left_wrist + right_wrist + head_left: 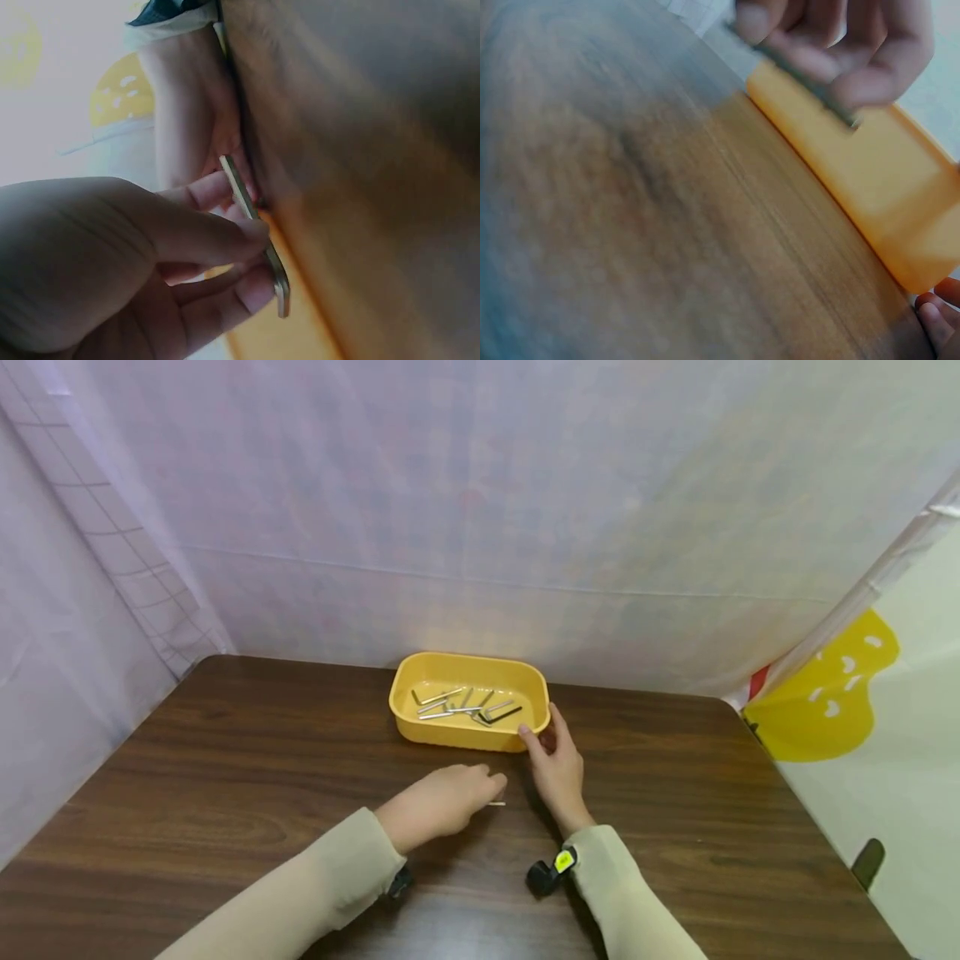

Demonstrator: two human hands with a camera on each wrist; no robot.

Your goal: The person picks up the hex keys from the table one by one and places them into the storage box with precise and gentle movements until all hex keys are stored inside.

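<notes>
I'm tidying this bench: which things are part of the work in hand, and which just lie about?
In use:
left hand, pinching a hex key
right hand, touching the yellow tray
hex keys in tray

Lying about:
yellow patterned sheet
white curtain

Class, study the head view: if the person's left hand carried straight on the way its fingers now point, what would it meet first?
Probably the right hand beside the yellow tray. The left hand, pinching a hex key, points rightward towards it; depth is unclear.

yellow tray, silver hex keys, dark wood-grain table
</notes>
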